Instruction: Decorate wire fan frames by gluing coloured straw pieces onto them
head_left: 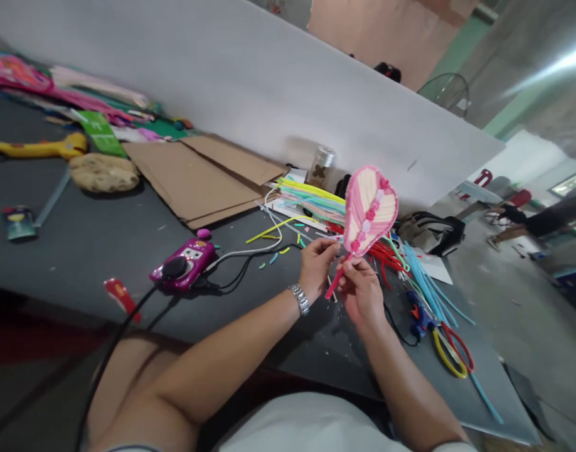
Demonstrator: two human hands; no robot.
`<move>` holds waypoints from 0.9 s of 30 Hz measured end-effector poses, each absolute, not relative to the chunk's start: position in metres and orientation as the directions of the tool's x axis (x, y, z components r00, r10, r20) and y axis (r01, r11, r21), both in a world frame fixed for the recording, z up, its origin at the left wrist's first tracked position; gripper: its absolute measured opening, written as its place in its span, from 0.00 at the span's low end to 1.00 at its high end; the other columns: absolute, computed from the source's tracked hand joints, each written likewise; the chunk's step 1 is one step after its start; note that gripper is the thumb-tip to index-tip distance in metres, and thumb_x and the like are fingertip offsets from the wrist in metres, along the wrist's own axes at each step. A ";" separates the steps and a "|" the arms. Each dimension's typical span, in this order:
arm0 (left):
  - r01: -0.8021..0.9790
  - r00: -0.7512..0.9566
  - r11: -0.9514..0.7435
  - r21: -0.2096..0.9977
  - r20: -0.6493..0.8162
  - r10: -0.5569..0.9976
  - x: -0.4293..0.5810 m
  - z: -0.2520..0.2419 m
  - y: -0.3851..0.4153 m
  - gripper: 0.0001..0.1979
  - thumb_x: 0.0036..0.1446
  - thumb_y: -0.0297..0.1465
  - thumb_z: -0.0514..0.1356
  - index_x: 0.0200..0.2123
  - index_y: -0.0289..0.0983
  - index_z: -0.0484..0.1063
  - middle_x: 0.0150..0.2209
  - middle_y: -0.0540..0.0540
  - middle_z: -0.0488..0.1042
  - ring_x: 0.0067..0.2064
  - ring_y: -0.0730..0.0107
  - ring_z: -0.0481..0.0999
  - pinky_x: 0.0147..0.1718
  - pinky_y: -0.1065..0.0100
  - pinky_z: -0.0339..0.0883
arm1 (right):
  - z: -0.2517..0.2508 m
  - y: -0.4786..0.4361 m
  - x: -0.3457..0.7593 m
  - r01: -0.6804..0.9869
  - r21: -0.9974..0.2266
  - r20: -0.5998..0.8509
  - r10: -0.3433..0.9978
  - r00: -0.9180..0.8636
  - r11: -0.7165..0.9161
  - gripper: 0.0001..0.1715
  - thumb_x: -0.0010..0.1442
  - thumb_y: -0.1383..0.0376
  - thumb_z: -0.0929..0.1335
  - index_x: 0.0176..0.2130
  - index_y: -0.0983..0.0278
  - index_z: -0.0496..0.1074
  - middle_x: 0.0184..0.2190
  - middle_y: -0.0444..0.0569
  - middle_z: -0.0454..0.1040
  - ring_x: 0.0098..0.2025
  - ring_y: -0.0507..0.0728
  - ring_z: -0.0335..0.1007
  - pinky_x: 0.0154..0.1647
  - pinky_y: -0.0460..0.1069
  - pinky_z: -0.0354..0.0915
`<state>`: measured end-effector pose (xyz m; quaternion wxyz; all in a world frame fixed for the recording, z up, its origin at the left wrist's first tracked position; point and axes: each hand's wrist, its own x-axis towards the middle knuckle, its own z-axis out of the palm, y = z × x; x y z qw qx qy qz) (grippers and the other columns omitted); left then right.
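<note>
A pink and cream leaf-shaped craft piece (370, 209) made of pipe cleaners stands upright on a pink stem (334, 287) above the dark table (104, 245). My left hand (317, 265), with a metal watch at the wrist, pinches the stem near the base of the shape. My right hand (360, 292) is closed round the stem just below and to the right. Both hands hold it over the table's near right part.
A pile of coloured pipe cleaners (316, 201) lies behind the hands. A blue glue gun (420, 317) and yellow-red scissors (450, 351) lie to the right. A purple device (184, 263) with cables, cardboard sheets (203, 176), a jar (322, 164) and a white partition (250, 81) stand further back.
</note>
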<state>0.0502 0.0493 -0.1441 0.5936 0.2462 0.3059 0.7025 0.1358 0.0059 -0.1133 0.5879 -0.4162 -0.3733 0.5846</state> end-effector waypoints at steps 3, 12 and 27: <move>-0.718 -0.188 -0.123 0.685 -0.021 0.982 0.051 -0.144 0.052 0.11 0.42 0.34 0.72 0.27 0.34 0.77 0.22 0.52 0.72 0.24 0.78 0.65 0.24 0.74 0.60 | -0.113 0.007 0.135 -0.298 -0.951 0.045 0.992 0.115 0.077 0.23 0.43 0.57 0.82 0.30 0.61 0.70 0.25 0.40 0.75 0.19 0.46 0.63 0.19 0.42 0.61; -0.759 -0.073 -0.042 0.650 -0.021 0.997 0.052 -0.136 0.045 0.12 0.45 0.36 0.71 0.30 0.36 0.76 0.17 0.55 0.68 0.15 0.77 0.63 0.14 0.73 0.56 | -0.118 0.020 0.130 -0.244 -0.966 0.046 0.984 0.170 0.087 0.26 0.40 0.55 0.82 0.31 0.61 0.68 0.21 0.36 0.70 0.18 0.46 0.61 0.19 0.42 0.61; -0.718 -0.053 -0.013 0.696 -0.036 0.998 0.053 -0.140 0.043 0.15 0.42 0.39 0.72 0.31 0.36 0.77 0.21 0.52 0.73 0.16 0.74 0.67 0.14 0.72 0.62 | -0.118 0.028 0.134 -0.295 -0.955 -0.028 0.992 0.122 0.010 0.27 0.41 0.57 0.81 0.33 0.61 0.66 0.18 0.34 0.67 0.17 0.46 0.59 0.17 0.42 0.56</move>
